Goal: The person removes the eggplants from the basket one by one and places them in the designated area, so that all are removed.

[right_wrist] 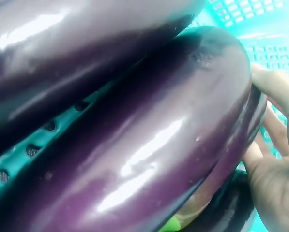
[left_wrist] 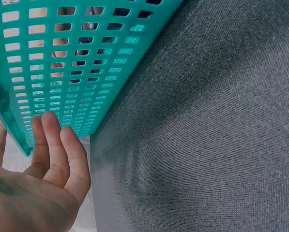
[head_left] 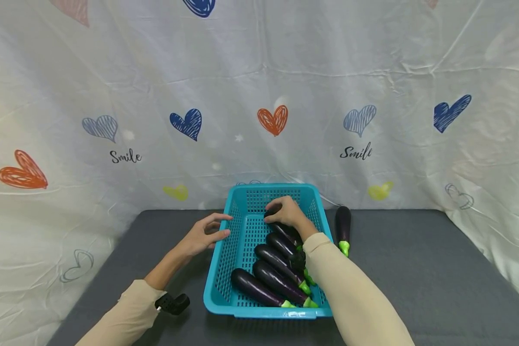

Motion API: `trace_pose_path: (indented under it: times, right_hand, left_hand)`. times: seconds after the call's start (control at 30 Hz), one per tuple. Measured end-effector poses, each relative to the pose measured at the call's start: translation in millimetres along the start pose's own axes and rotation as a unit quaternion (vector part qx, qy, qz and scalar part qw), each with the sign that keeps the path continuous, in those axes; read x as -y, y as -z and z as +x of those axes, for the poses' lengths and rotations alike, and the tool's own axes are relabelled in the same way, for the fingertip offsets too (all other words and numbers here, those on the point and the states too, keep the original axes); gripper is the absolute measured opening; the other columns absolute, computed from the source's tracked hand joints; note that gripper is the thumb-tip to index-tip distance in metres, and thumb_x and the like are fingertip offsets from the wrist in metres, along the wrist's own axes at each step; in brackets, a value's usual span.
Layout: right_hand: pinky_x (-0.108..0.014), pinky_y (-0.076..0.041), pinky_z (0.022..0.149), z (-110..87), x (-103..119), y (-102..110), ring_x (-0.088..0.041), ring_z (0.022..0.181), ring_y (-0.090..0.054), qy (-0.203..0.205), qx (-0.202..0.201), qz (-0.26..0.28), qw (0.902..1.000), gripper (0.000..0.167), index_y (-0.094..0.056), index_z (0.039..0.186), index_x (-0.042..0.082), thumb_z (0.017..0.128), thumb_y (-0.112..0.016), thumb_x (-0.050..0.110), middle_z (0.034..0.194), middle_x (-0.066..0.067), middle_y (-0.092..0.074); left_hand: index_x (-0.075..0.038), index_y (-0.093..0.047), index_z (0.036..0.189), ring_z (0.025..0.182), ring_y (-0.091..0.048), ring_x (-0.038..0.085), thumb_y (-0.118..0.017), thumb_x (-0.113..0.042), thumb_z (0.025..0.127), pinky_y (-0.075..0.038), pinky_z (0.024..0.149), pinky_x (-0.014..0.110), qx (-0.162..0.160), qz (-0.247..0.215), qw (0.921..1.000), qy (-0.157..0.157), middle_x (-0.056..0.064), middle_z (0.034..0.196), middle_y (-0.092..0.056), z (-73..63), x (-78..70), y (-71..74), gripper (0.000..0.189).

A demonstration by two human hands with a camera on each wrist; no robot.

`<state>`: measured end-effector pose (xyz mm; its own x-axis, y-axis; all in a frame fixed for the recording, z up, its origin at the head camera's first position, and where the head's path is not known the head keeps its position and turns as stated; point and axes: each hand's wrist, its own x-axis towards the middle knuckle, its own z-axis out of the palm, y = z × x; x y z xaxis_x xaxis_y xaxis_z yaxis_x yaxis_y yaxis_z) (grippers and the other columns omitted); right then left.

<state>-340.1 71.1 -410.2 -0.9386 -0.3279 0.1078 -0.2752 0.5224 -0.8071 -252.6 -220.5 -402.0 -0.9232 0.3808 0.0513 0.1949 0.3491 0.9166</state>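
Altogether, 2 hands point(head_left: 289, 212), 1 basket point(head_left: 253, 311), 7 visible eggplants point(head_left: 256, 288)

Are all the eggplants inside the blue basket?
No, one eggplant lies outside the blue basket, on the gray surface to its right.

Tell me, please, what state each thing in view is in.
Basket: upright, uncovered, partly filled.
Eggplants inside: lying on their sides.
Table: cloth-covered.
Eggplant outside: lying on the table, right of the basket.
Left-hand grip: relaxed at the basket's left rim.
Right-hand grip: holds one eggplant inside the basket.
Left wrist device: worn.
Curtain: hanging, wrinkled.
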Motion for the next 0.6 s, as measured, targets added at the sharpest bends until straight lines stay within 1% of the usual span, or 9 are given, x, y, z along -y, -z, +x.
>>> trace_pose_path:
  times: [0.17,0.33,0.37,0.5,0.57,0.6]
  right_hand:
    - [-0.041,-0.053,0.088,0.2,-0.7,-2.1,-0.028,0.106,-0.064,0.008,0.011,0.042,0.999,0.037,-0.073,0.118,-0.003,0.085,-0.085,0.008,0.113,-0.011,-0.07]
    - [-0.042,-0.053,0.089,0.9,-0.4,-3.7,-0.03,0.109,-0.063,0.005,0.016,0.06,0.9981,0.038,-0.071,0.121,-0.004,0.087,-0.083,0.008,0.116,-0.013,-0.069]
    - [-0.042,-0.053,0.089,1.1,0.0,-3.6,-0.03,0.109,-0.063,0.003,0.016,0.062,0.998,0.037,-0.071,0.121,-0.004,0.087,-0.083,0.008,0.117,-0.013,-0.069]
    - [-0.041,-0.054,0.086,1.8,1.5,-3.4,-0.03,0.107,-0.063,-0.007,0.017,0.069,0.9974,0.035,-0.071,0.121,-0.004,0.089,-0.081,0.007,0.116,-0.014,-0.068]
    - [-0.04,-0.054,0.086,1.8,2.0,-3.3,-0.03,0.108,-0.063,-0.01,0.019,0.075,0.997,0.035,-0.071,0.121,-0.004,0.089,-0.08,0.006,0.117,-0.014,-0.068]
    - [-0.041,-0.053,0.087,1.7,2.2,-3.3,-0.03,0.108,-0.063,-0.01,0.02,0.077,0.9968,0.035,-0.071,0.122,-0.005,0.089,-0.08,0.005,0.117,-0.014,-0.068]
  left_hand:
    - [-0.016,-0.055,0.145,0.138,-0.038,0.042,-0.068,-0.027,0.101,-0.051,0.09,0.054,-0.001,-0.002,1.0,0.004,0.023,0.15,-0.043,0.5,0.7,0.4,0.047]
    - [-0.019,-0.056,0.144,0.139,-0.037,0.039,-0.069,-0.03,0.101,-0.051,0.09,0.053,-0.005,-0.001,0.9999,0.015,0.019,0.151,-0.043,1.2,1.2,0.3,0.047]
    - [-0.019,-0.056,0.144,0.137,-0.04,0.039,-0.069,-0.03,0.101,-0.051,0.089,0.052,-0.004,-0.001,0.9999,0.015,0.019,0.15,-0.044,1.4,1.3,0.2,0.046]
    - [-0.017,-0.055,0.145,0.126,-0.049,0.038,-0.067,-0.029,0.102,-0.052,0.085,0.048,-0.001,-0.004,0.9999,0.012,0.019,0.146,-0.048,1.5,0.3,0.2,0.046]
    - [-0.015,-0.054,0.145,0.126,-0.049,0.041,-0.067,-0.029,0.102,-0.052,0.085,0.048,0.0,-0.004,1.0,0.007,0.022,0.147,-0.046,1.3,0.1,0.4,0.047]
    - [-0.015,-0.054,0.145,0.13,-0.046,0.042,-0.066,-0.029,0.102,-0.052,0.085,0.049,0.0,-0.002,1.0,0.006,0.022,0.149,-0.044,1.1,0.1,0.5,0.047]
